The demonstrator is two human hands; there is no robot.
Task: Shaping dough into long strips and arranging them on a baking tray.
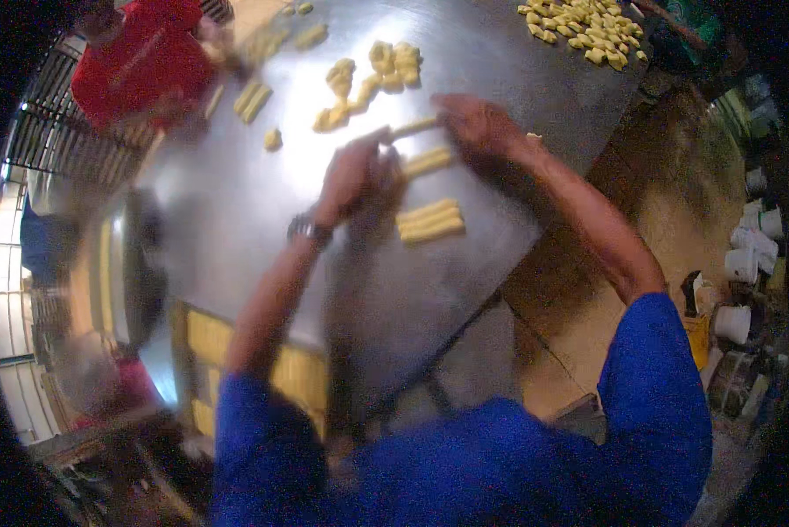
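A thin strip of yellow dough (416, 127) stretches between my two hands over the metal table (482, 255). My left hand (356, 176), with a dark band at the wrist, has its fingers closed at the left end of the strip. At the other end, my right hand (478, 127) is closed on it too; both hands are somewhat blurred. Just below the strip lies a short dough piece (429, 163). Nearer to me, several dough sticks (429, 221) lie side by side. Beyond my hands are rough dough lumps (384, 66).
A large pile of dough pieces (587, 28) lies at the far right, beside a person in green (697, 31). Across at the left, a person in red (144, 61) is near more dough sticks (252, 102). A tray (181, 338) of dough sticks stands by my left arm. White containers (732, 325) line the right side.
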